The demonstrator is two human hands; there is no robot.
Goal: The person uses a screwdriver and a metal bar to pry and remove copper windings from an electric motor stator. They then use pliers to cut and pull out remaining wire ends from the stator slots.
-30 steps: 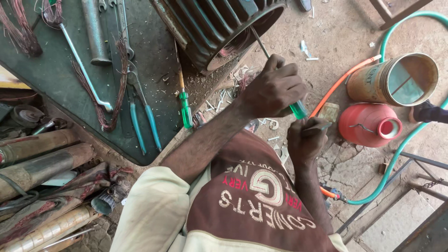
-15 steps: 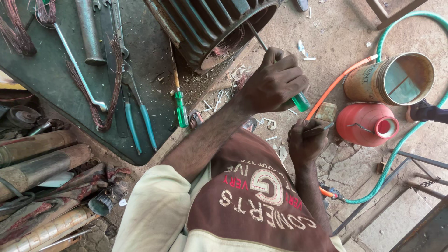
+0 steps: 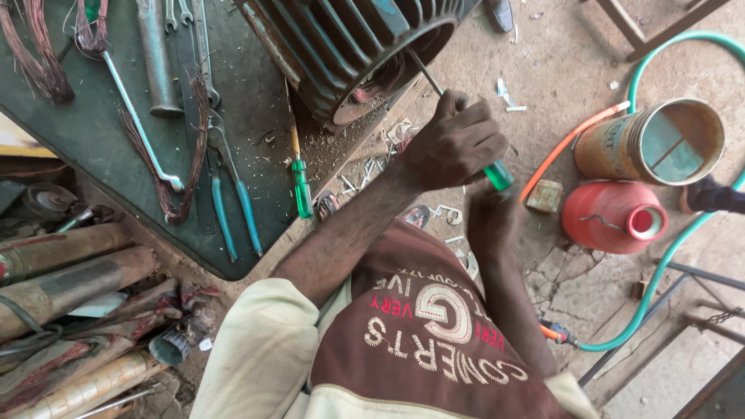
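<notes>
My left hand [image 3: 454,143] is closed around a green-handled screwdriver [image 3: 497,176]. Its thin shaft [image 3: 425,74] runs up into the open end of a dark ribbed motor housing [image 3: 349,46], where copper windings show. My right hand [image 3: 489,221] sits just under the butt of the green handle and touches it. It lies in shadow behind my left hand, so its fingers are not clear. The motor lies at the edge of a dark green bench [image 3: 93,132].
On the bench lie a second green screwdriver [image 3: 301,186], blue-handled pliers [image 3: 233,209], spanners [image 3: 155,58] and copper wire bundles [image 3: 35,54]. A rusty tin [image 3: 652,143], a red jug [image 3: 613,217] and a green hose [image 3: 660,271] are on the concrete floor at right. Old pump tubes [image 3: 62,271] are piled at lower left.
My right hand has come up closer to the end of the green handle. My left hand keeps its grip, and the view has drifted slightly.
</notes>
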